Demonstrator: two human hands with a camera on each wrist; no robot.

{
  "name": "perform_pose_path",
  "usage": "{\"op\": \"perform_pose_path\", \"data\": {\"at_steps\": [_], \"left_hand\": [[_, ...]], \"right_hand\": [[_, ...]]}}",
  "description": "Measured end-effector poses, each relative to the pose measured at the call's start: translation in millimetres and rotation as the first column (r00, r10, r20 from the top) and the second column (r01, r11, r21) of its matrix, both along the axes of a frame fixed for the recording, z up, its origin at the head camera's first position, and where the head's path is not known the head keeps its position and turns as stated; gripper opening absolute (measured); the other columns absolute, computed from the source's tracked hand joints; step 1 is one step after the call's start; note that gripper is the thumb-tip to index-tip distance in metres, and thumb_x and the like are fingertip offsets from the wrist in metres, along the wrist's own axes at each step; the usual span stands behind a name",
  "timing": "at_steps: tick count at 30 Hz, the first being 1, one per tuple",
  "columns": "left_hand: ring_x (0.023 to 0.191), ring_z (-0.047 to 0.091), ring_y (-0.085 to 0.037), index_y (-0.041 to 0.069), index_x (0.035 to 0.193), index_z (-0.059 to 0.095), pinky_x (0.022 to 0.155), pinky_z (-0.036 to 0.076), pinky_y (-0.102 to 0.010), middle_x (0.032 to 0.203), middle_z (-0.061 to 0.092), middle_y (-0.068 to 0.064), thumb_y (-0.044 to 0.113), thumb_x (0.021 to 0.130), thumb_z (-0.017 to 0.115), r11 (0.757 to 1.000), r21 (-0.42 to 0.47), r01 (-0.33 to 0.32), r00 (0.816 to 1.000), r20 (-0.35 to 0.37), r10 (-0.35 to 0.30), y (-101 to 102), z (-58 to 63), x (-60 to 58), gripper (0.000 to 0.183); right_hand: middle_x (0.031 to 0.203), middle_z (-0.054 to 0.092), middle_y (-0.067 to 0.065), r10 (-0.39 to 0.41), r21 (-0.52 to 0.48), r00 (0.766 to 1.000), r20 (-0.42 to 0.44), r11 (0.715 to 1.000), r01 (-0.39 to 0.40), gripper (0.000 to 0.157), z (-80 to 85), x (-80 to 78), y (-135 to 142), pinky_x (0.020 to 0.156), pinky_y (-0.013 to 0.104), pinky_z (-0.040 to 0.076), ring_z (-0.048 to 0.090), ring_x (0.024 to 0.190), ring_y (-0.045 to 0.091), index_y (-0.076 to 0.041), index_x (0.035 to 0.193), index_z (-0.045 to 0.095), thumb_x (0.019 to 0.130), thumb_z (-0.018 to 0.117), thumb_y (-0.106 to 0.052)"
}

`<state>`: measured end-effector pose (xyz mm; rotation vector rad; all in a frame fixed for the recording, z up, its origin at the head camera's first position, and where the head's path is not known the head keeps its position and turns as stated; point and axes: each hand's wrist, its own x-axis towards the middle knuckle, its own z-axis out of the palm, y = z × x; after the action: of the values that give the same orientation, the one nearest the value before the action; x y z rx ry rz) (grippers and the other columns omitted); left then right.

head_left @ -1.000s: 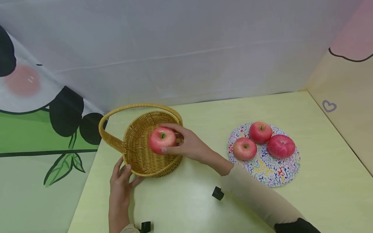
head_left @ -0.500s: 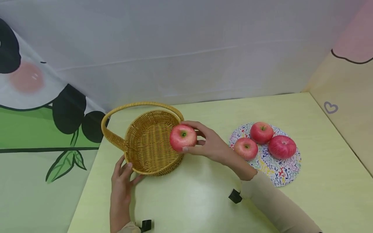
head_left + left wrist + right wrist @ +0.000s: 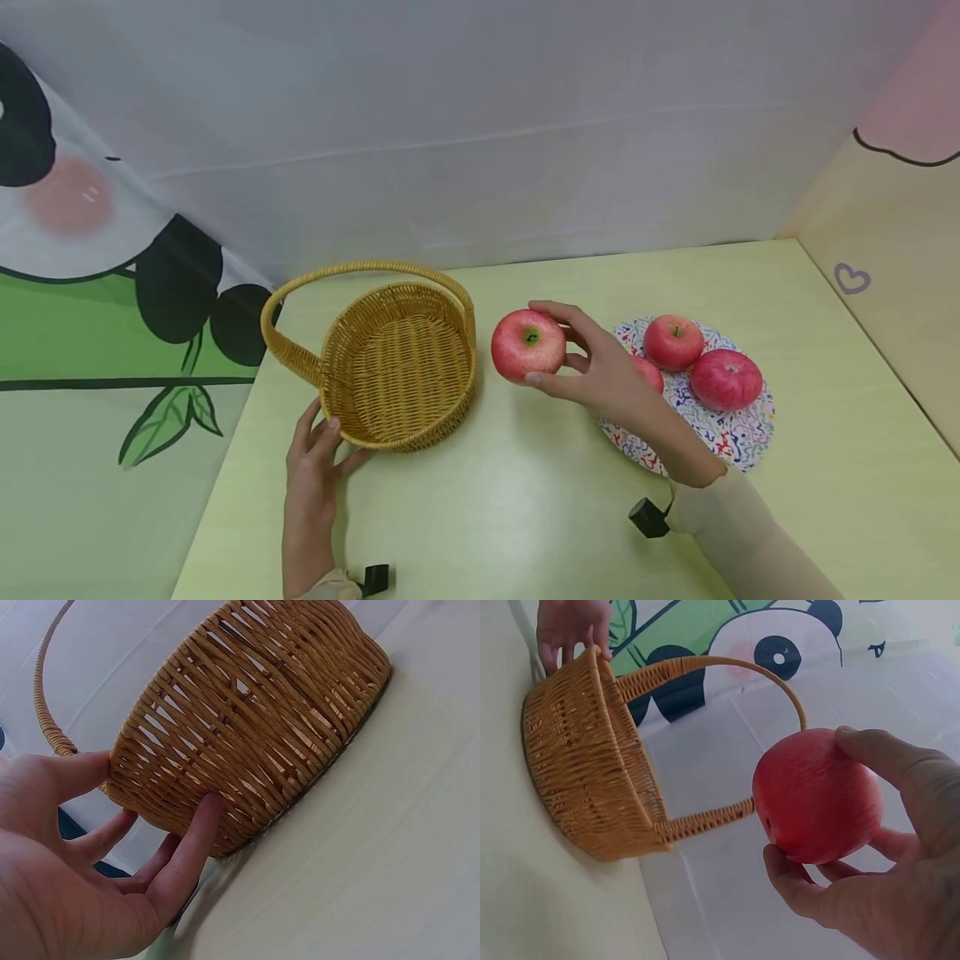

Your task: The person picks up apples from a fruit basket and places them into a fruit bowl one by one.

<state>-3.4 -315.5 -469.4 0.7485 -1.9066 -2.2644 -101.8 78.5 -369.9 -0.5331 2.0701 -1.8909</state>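
My right hand [image 3: 607,371] holds a red apple [image 3: 528,346] between thumb and fingers, in the air to the right of the wicker basket [image 3: 401,367]. The apple's stem hollow faces up in the head view. In the right wrist view the apple [image 3: 817,796] hides part of the basket handle. My left hand [image 3: 315,479] rests at the basket's near left side. Its spread fingers touch the rim and the outer wall [image 3: 247,712] in the left wrist view. No fruit shows inside the basket.
A round patterned mat [image 3: 723,437] lies on the table at right with three more apples [image 3: 673,342]; my right hand partly covers one of them. The basket's tall handle [image 3: 360,267] arches on its far side, near the pale cloth backdrop [image 3: 450,192].
My right hand has lifted the apple from over the basket and carried it right, past the rim. The left hand stays at the basket, which has hardly moved.
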Motion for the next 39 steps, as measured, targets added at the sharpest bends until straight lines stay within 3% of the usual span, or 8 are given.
{"op": "perform_pose_path", "data": {"at_steps": [10, 14, 24, 30, 39], "left_hand": [[0.124, 0.063, -0.009, 0.03, 0.163, 0.033, 0.085, 0.064, -0.035, 0.14, 0.051, 0.002, 0.025, 0.108, 0.056, 1.0, 0.0, -0.008, 1.0, 0.005, 0.008, 1, 0.2, 0.9, 0.059], [0.124, 0.062, -0.01, 0.03, 0.162, 0.034, 0.085, 0.064, -0.035, 0.14, 0.05, 0.001, 0.024, 0.108, 0.056, 1.0, 0.015, -0.028, 1.0, 0.014, 0.028, 0, 1.2, 2.6, 0.059], [0.126, 0.061, -0.009, 0.031, 0.163, 0.032, 0.086, 0.064, -0.034, 0.144, 0.048, 0.002, 0.027, 0.109, 0.056, 1.0, 0.001, -0.005, 1.0, 0.019, 0.005, 2, 3.6, 0.6, 0.06], [0.128, 0.06, -0.009, 0.031, 0.163, 0.032, 0.086, 0.064, -0.034, 0.144, 0.048, 0.003, 0.027, 0.109, 0.056, 1.0, 0.012, -0.004, 1.0, 0.027, 0.004, 2, 2.6, -0.5, 0.06], [0.128, 0.06, -0.01, 0.031, 0.163, 0.033, 0.086, 0.063, -0.033, 0.144, 0.05, 0.003, 0.028, 0.109, 0.056, 1.0, -0.006, -0.001, 1.0, 0.024, 0.001, 3, 2.3, -0.4, 0.059]], "right_hand": [[0.151, 0.047, 0.005, -0.075, 0.023, 0.997, 0.015, 0.997, 0.075, 0.08, -0.6, 12.3, 36, 0.089, 0.031, 0.064, 0.054, 0.132, 0.033, -0.024, 0.155, 0.043, 0.088, 0.085, -0.013], [0.152, 0.046, 0.003, -0.103, 0.062, 0.995, -0.014, 0.993, 0.103, 0.081, -4.8, 15.3, 48, 0.088, 0.03, 0.063, 0.05, 0.136, 0.03, -0.028, 0.155, 0.043, 0.087, 0.085, -0.015], [0.147, 0.05, -0.004, -0.203, 0.1, 0.973, -0.106, 0.972, 0.214, 0.083, -15.9, 28.8, 68, 0.087, 0.025, 0.062, 0.048, 0.135, 0.016, -0.03, 0.155, 0.044, 0.086, 0.086, -0.013], [0.15, 0.046, -0.001, -0.24, 0.011, 0.961, -0.138, 0.97, 0.243, 0.084, -23.6, 36.0, 72, 0.092, 0.017, 0.058, 0.045, 0.138, 0.017, -0.019, 0.156, 0.043, 0.085, 0.083, 0.001], [0.156, 0.04, 0.009, -0.295, -0.156, 0.944, -0.149, 0.949, 0.272, 0.087, -46.4, 48.0, 76, 0.099, 0.017, 0.055, 0.041, 0.142, 0.019, -0.006, 0.156, 0.041, 0.08, 0.078, 0.017]]}}
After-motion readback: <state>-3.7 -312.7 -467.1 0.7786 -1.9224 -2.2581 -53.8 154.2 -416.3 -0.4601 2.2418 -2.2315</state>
